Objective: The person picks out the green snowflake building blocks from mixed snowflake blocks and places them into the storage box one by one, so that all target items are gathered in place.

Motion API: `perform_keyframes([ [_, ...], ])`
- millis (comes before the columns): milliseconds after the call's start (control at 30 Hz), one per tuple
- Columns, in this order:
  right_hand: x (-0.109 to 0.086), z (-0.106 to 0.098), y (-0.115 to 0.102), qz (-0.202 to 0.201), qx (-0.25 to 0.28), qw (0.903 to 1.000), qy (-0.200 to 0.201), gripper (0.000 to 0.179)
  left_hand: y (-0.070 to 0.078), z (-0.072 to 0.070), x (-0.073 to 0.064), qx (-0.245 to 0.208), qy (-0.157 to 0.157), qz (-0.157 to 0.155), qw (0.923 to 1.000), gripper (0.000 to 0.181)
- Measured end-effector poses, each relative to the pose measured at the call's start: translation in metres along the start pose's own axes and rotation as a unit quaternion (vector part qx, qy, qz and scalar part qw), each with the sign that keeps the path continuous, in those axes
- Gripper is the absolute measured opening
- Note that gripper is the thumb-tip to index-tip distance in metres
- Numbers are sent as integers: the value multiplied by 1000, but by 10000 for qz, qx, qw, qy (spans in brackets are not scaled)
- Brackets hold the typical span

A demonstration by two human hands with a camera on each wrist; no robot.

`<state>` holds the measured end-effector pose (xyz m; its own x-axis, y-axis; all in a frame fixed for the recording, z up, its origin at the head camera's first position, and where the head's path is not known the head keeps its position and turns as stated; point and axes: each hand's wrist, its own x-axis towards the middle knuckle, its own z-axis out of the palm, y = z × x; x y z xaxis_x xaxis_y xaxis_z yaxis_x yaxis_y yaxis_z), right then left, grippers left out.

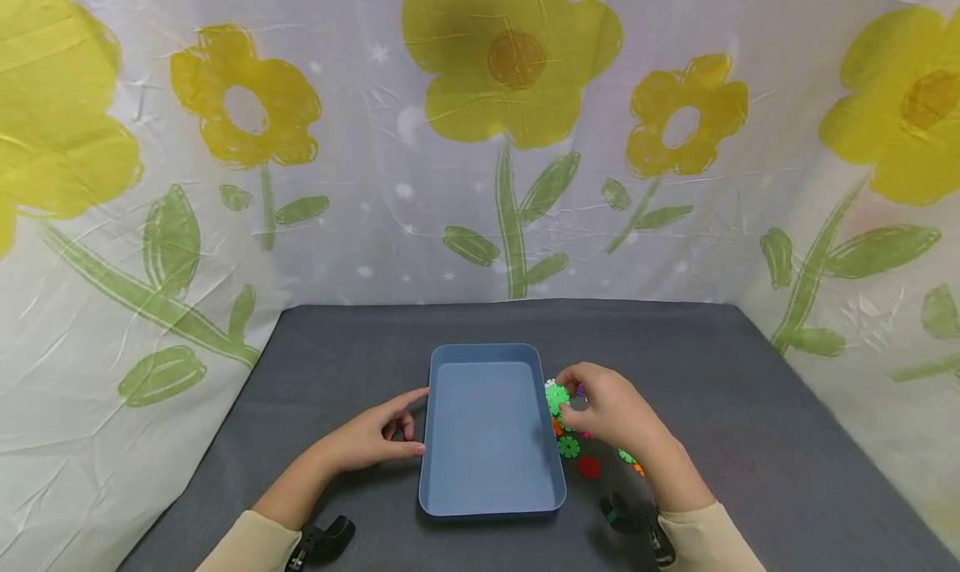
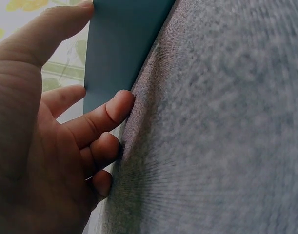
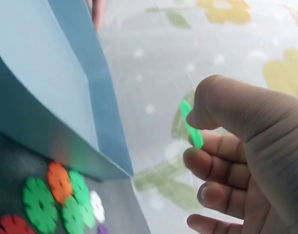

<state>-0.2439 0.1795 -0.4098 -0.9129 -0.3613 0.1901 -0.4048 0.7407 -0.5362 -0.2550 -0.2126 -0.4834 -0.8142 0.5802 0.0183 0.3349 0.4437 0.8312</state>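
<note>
A shallow blue-grey tray (image 1: 491,430) lies lengthwise on the table in front of me. Along its left side, my left hand (image 1: 363,440) touches the wall with spread thumb and forefinger; the other fingers bend loosely near the cloth. Beyond the tray's right rim, my right hand (image 1: 611,405) pinches a green snowflake disc (image 3: 192,134) between thumb and fingertips, seen nearly edge-on in the right wrist view. Beneath that hand lie several notched plastic discs, among them a green one (image 3: 40,204), an orange one (image 3: 59,182) and a red one (image 1: 588,467). Part of the pile is hidden by the hand.
Dark grey cloth (image 1: 360,347) covers the table. A pale curtain (image 1: 360,222) printed with yellow flowers hangs behind and on both sides. Black wrist-worn devices show at the left wrist (image 1: 322,543) and the right wrist (image 1: 637,522).
</note>
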Motion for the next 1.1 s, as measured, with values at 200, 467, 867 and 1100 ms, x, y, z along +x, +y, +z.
perform_keyframes([
  [200, 1, 14, -14, -589, 243, 9980, -46, 23, -1, 0, 0, 31, 2, 13, 10000, 85],
  [467, 0, 31, -30, -1012, 300, 9939, -333, 25, -2, -1, -1, 55, 6, -11, 10000, 84],
  [867, 0, 60, -48, -1689, 353, 9827, -677, 25, -3, 0, -1, 58, 90, -18, 9999, 84],
  [1100, 0, 81, -56, -1750, 312, 9792, -974, 23, -3, 1, -1, 92, 105, -34, 9999, 83],
])
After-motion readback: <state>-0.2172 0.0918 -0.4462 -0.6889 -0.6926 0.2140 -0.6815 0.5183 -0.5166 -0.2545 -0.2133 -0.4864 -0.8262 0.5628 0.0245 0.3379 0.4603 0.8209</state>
